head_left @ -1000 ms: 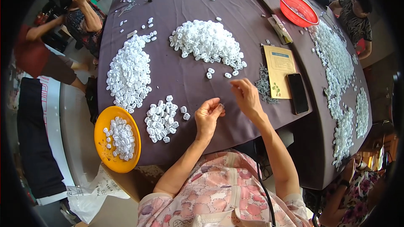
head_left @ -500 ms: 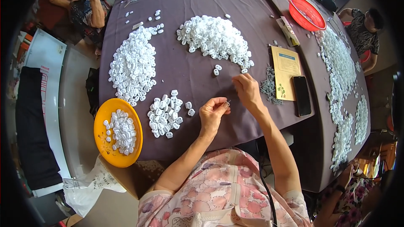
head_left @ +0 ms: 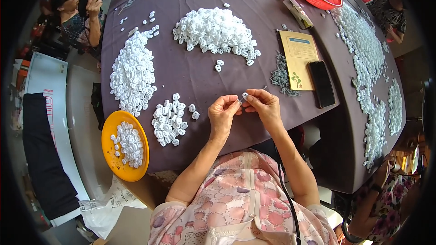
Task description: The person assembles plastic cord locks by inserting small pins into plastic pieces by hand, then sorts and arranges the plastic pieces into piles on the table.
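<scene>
Over the near part of the table, my left hand (head_left: 221,117) and right hand (head_left: 268,112) meet, fingertips almost touching. A small white oval piece (head_left: 245,95) with dark holes is pinched between my right thumb and forefinger. My left thumb and fingers are closed on a tiny greyish piece (head_left: 240,101), mostly hidden by the fingertips. Ahead lies a large heap of white oval pieces (head_left: 213,29), with a few strays beside it. A smaller group of white pieces (head_left: 168,122) is left of my left hand. Thin grey pieces (head_left: 284,76) are piled beyond my right hand.
A yellow plate (head_left: 141,165) with white pieces sits at the left edge, near a long white heap (head_left: 131,72). To the right are a tan envelope (head_left: 297,45), a black phone (head_left: 321,84), a red basket (head_left: 318,1) and another long heap (head_left: 363,50). Other people sit around the table.
My right hand has come back from near the large heap to my left hand, now with a white oval piece in its fingers. The view has shifted slightly.
</scene>
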{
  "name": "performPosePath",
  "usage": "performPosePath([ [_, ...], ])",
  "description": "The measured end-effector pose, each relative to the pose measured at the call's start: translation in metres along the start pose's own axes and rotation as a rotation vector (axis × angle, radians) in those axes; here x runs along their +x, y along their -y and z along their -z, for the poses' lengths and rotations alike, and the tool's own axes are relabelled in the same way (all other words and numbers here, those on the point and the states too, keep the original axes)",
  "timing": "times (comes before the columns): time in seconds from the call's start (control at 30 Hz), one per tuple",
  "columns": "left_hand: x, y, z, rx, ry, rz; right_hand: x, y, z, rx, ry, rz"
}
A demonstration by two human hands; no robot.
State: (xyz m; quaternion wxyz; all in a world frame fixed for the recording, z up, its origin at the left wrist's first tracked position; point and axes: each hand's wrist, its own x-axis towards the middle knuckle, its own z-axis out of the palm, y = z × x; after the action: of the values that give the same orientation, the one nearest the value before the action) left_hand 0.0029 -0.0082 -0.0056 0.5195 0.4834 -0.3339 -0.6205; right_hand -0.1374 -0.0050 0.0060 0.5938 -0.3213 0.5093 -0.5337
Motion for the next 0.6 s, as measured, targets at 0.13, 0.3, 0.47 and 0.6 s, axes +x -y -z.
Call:
performPosePath([
  [0.13,0.0004,0.0016,0.0005,0.008,0.002,0.001,-0.0006,-0.0033,0.0012,0.003,0.027,0.029],
  [0.3,0.0005,0.0026,0.0026,0.027,0.022,-0.014,0.0002,-0.0052,0.0007,-0.051,0.04,0.054],
  [0.47,0.0001,0.0017,0.0012,0.033,0.028,-0.023,-0.0011,-0.0057,0.0003,-0.091,0.043,0.073],
  [0.6,-0.0002,-0.0006,0.0002,0.039,0.044,-0.031,-0.0021,-0.0067,-0.0015,-0.164,0.061,0.09],
])
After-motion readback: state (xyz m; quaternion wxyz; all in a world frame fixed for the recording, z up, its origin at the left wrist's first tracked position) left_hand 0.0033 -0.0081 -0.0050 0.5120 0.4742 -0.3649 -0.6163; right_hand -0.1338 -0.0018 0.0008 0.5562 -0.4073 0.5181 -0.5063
